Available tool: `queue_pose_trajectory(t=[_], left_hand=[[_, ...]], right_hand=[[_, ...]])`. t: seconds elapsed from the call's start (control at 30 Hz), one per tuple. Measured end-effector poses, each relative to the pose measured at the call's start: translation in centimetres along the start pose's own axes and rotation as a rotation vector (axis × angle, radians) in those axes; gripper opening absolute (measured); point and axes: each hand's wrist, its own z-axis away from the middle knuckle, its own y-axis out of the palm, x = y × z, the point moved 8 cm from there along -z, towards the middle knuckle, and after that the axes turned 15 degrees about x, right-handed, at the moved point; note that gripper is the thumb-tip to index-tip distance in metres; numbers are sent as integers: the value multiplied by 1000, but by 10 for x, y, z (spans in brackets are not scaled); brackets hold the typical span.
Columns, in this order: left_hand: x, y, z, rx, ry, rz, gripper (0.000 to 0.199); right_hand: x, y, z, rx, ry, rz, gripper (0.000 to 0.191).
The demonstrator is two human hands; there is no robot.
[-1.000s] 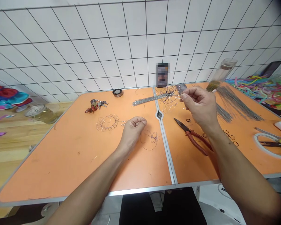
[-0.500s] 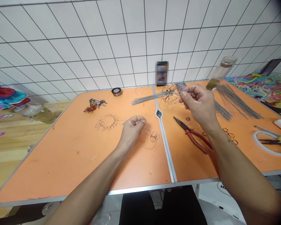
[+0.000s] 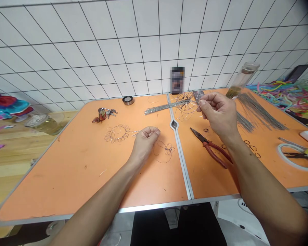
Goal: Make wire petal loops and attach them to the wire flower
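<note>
My left hand [image 3: 145,138] is closed in a pinch above the left half of the orange table, on what appears to be a thin wire. Just left of it lies a wire flower shape [image 3: 117,133] with a ring of loops, its twisted stem running toward the hand. A smaller looped wire piece [image 3: 168,149] rests to the right of that hand. My right hand [image 3: 217,111] is raised over the right half, thumb and fingertips pinching a thin wire. Behind its fingertips is a larger looped wire piece [image 3: 186,106], partly overlapping a bundle of straight wires [image 3: 159,108].
Red-handled pliers [image 3: 213,148] lie below my right hand, near small dark rings [image 3: 251,145]. Farther right are wire bundles [image 3: 263,111], a glass bottle [image 3: 242,82] and a white tape roll [image 3: 282,160]. Keys [image 3: 106,114] and a dark roll [image 3: 128,100] sit at back left.
Both hands stay in nearly the same place with their fingers still pinched. The things on the table have not visibly moved.
</note>
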Motion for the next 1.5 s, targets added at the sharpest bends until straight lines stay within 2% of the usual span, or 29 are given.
queue_pose_trajectory(t=[0.53, 0.77, 1.03, 1.27, 1.5], left_hand=[[1, 0, -1, -3, -3, -6, 26], [0, 1, 0, 8, 1, 1, 27], [2, 0, -1, 11, 8, -2, 26], [1, 0, -1, 8, 4, 4, 28], [0, 2, 0, 0, -9, -5, 29]], right_hand=[[0, 0, -1, 8, 5, 17, 29], [1, 1, 0, 9, 12, -9, 22], [1, 1, 0, 10, 14, -5, 28], [1, 2, 0, 9, 7, -22, 22], [-1, 2, -1, 14, 16, -21, 26]])
